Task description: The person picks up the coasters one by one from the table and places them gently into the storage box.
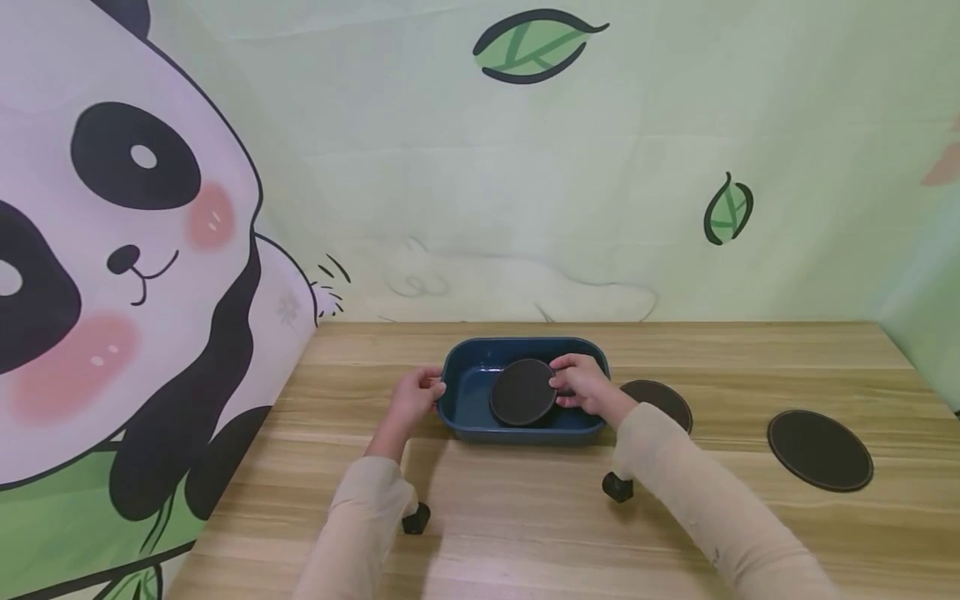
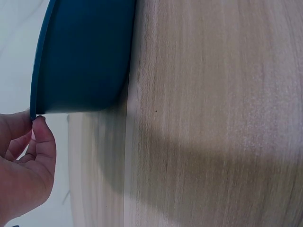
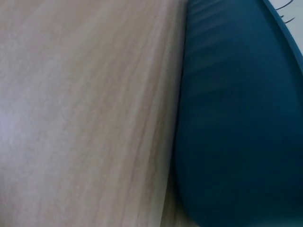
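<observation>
A dark blue rectangular basin (image 1: 480,435) with rounded corners stands on the wooden table. My left hand (image 1: 417,394) pinches its left rim between thumb and fingers; the left wrist view shows this hand (image 2: 29,163) at the edge of the basin (image 2: 85,61). Inside the basin, my right hand (image 1: 585,385) grips a round black coaster (image 1: 522,392) by its right edge, the disc's flat face turned toward me. Whether that coaster touches the bottom I cannot tell. The right wrist view has only the basin's outer wall (image 3: 236,113) and table, with the hand out of sight.
Two more black coasters lie flat on the table (image 1: 510,533): one coaster (image 1: 663,402) just right of the basin, partly behind my right forearm, another coaster (image 1: 821,450) farther right. A pale green cloth (image 1: 420,167) with a panda print hangs behind the table.
</observation>
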Tool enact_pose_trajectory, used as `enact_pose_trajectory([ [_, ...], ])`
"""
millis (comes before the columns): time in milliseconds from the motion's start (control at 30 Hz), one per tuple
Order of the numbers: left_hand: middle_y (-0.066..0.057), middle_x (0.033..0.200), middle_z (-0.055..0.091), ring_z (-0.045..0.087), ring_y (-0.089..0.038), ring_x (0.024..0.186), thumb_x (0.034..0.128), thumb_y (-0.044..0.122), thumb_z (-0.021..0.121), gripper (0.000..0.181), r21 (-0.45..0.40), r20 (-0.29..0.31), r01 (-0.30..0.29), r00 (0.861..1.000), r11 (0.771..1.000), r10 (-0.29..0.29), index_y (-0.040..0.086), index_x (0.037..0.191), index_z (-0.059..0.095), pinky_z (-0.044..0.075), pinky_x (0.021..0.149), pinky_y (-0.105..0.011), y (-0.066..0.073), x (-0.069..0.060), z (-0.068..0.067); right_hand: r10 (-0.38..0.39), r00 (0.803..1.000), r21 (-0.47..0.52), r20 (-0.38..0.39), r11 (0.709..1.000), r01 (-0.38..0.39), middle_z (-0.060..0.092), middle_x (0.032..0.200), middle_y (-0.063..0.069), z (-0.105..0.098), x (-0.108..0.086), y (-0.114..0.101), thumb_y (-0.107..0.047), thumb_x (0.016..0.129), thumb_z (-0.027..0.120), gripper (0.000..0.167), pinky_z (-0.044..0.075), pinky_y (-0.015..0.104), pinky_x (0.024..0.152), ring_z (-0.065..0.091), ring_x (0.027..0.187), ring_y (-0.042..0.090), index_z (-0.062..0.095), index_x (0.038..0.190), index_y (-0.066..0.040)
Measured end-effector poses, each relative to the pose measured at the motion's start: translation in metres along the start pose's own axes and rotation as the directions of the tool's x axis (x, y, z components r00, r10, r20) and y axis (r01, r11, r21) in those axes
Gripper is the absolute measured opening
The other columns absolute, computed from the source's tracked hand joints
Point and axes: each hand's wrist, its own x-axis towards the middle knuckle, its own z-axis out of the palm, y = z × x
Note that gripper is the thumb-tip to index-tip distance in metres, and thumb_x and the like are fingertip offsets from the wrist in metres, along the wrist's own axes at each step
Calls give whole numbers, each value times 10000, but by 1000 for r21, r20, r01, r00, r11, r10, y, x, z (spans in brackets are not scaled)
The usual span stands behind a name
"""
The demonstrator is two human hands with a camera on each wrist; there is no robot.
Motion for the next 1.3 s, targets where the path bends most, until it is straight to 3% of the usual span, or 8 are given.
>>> enact_pose_trajectory([
  [433, -165, 975, 554, 528, -198, 810, 860, 22, 523, 295, -5, 2, 17, 1000, 1000, -17, -18, 1152, 534, 492, 685, -338, 0, 2, 0, 42, 994, -163, -98, 985, -58, 460, 761, 45, 4, 2, 3, 30, 796, 522, 347, 478, 233, 492, 464, 607, 128, 464, 1138, 18],
  [667, -126, 911, 569, 531, -180, 750, 841, 75, 573, 277, -52, 18, -61, 998, 997, 62, 25, 1113, 563, 482, 592, -311, -33, 30, 2, 53, 994, -202, -101, 977, -72, 410, 756, 39, 6, 0, 2, 1, 797, 528, 350, 485, 253, 508, 411, 606, 128, 477, 1143, 5],
  [767, -142, 926, 569, 534, -184, 759, 842, 68, 569, 290, -57, 17, -61, 998, 997, 62, 0, 1124, 554, 485, 599, -307, -27, 24, 2, 45, 994, -220, -100, 973, -66, 404, 755, 40, 7, -1, 1, -3, 799, 525, 353, 489, 264, 518, 404, 616, 132, 477, 1149, 6],
  [833, -184, 966, 552, 528, -206, 783, 853, 28, 537, 304, -21, 7, -16, 1000, 1000, 16, -45, 1148, 523, 489, 631, -320, -11, 10, 1, 40, 994, -232, -99, 971, -62, 408, 781, 42, 7, -3, 0, -5, 800, 525, 354, 492, 272, 528, 405, 632, 137, 474, 1150, 5],
  [1000, -192, 971, 542, 514, -196, 780, 859, 10, 520, 302, -16, 13, -8, 1000, 1000, 9, -59, 1153, 514, 480, 639, -311, 1, 0, 1, -1, 997, -296, -71, 955, -20, 435, 863, 73, 6, -10, -7, -5, 804, 515, 357, 503, 318, 575, 430, 720, 169, 459, 1156, 12],
  [1067, -179, 966, 552, 521, -202, 788, 855, 19, 530, 289, -23, 10, -7, 1000, 1000, 7, -33, 1139, 534, 484, 649, -328, -2, 3, 1, -20, 999, -323, -50, 946, 3, 467, 911, 98, 5, -13, -10, -6, 808, 513, 362, 511, 338, 603, 458, 784, 192, 455, 1165, 13],
  [1133, -133, 924, 567, 526, -183, 766, 843, 68, 568, 270, -51, 24, -61, 998, 997, 63, 18, 1109, 567, 482, 627, -317, -18, 15, 2, -32, 999, -346, -17, 938, 24, 499, 983, 129, 2, -16, -13, -11, 817, 514, 370, 518, 354, 634, 473, 854, 217, 449, 1181, 12],
  [1300, -133, 925, 564, 526, -184, 765, 850, 71, 560, 292, -45, 35, -72, 997, 996, 74, 6, 1134, 549, 476, 605, -301, -16, 13, 0, -71, 994, -395, 84, 913, 99, 522, 1055, 159, -7, -24, -22, -39, 840, 520, 383, 520, 365, 658, 491, 927, 289, 429, 1206, 31],
])
